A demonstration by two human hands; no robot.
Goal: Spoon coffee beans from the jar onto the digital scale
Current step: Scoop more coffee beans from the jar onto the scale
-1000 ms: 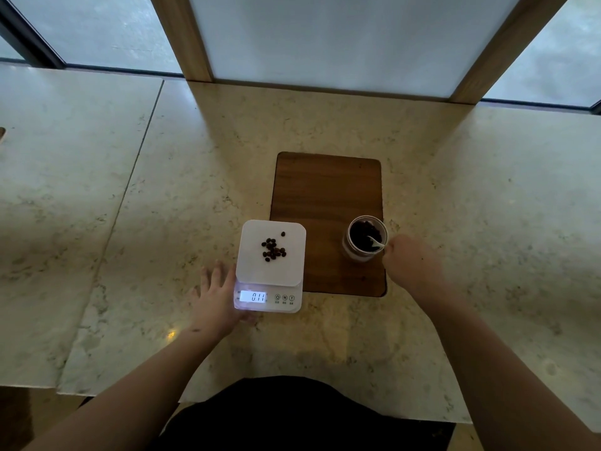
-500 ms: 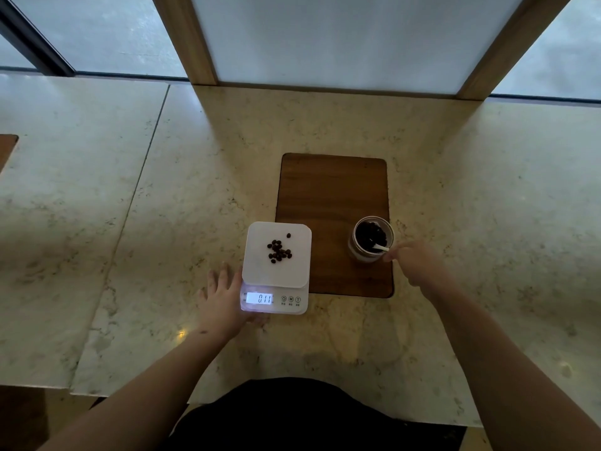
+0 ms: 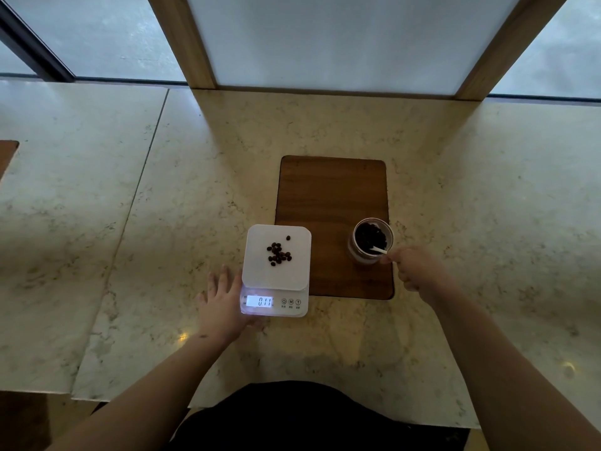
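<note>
A white digital scale sits on the marble counter, its lit display reading 0.11. A small heap of coffee beans lies on its platform. To its right a glass jar of dark beans stands on the near right corner of a wooden board. My right hand pinches the handle of a white spoon, whose bowl dips into the jar's beans. My left hand lies flat on the counter, fingers spread, against the scale's left front corner.
The marble counter runs wide on both sides, with a seam on the left. Wooden window posts rise behind it. Another brown board's corner shows at the far left edge. My dark clothing fills the bottom middle.
My right hand has drawn back slightly from the jar, with the spoon still in the beans. My left hand and the scale reading are unchanged. The camera shifted a little.
</note>
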